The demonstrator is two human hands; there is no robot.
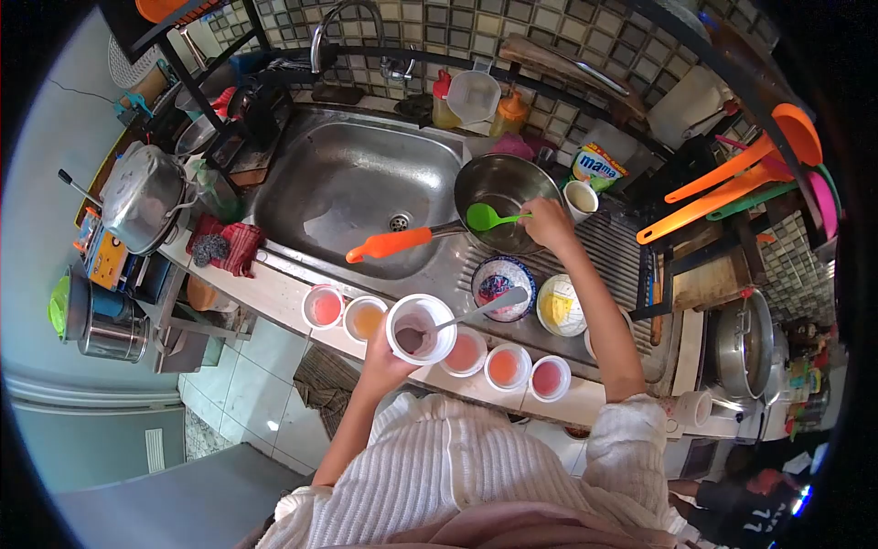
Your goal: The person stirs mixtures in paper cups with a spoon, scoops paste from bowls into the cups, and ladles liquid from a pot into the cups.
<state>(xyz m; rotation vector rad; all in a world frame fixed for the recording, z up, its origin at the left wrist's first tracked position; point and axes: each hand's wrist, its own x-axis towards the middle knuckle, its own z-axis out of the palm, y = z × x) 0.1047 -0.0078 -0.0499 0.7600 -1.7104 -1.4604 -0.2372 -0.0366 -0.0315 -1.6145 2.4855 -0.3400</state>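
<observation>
Here the left hand [386, 364] is closing round a white cup [422, 318], fingers and thumb wrapping its side, and the cup is sitting near the front edge of the worktop [280, 285], with a little dark pinkish stuff showing inside. A grey spoon [485, 307] is leaning out of it, its long handle slanting up to the right and reaching over the patterned bowl [496, 273]. Over to the right hand [547, 225]: it is pinching the end of the green ladle [482, 217], fingers nearly shut. The ladle is lying almost crosswise, its scoop pointing left, away from the right hand and into the open mouth of the pot [512, 168]. That pot is standing at the right edge of the sink basin [361, 156], its orange handle [391, 244] pointing left. And this is the relation that's counting: the white cup is lying nearer the front edge, forward-left of it the basin, and the pot is opening behind it, to its right. The right hand is clearly the nearer one to the pot, while the left is holding the cup between an orange-filled cup [365, 317] on its left and a pink-filled cup [465, 353] on its right.
</observation>
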